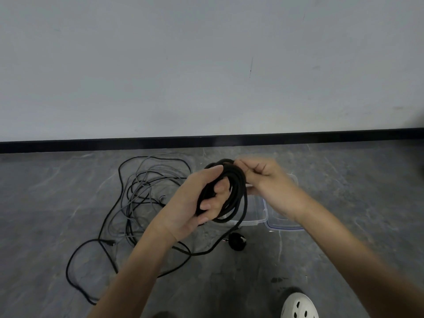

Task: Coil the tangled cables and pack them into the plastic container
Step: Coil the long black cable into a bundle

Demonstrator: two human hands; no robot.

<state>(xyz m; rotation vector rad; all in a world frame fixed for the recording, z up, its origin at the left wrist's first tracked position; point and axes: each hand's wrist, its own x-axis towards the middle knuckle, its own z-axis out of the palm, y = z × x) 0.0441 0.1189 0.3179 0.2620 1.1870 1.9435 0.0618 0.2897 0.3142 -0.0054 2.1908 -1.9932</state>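
Hanging above the floor, the black coil (237,184) is held between both hands, over the left part of the clear container (255,208). One strand drops from the coil's right side to the floor and runs left in a wide loop. A black plug (238,243) lies on the floor just near of the container. A lid (284,227) with a blue rim lies right of the container, close beside it. To the left, the loose cables (142,191), black and grey, sprawl in a tangle on the floor.

The floor (344,203) is dark grey with pale streaks. It meets a black skirting (91,145) under a plain grey-white wall (160,65). A white perforated shoe (299,306) shows at the near edge, right of centre.

The left hand (195,203) comes up from the near side, palm turned right, its fingers curled through the coil and the thumb laid over the coil's far-left edge, gripping the turns together. The right hand (266,180) reaches in from the right, and its fingers pinch the top of the coil.
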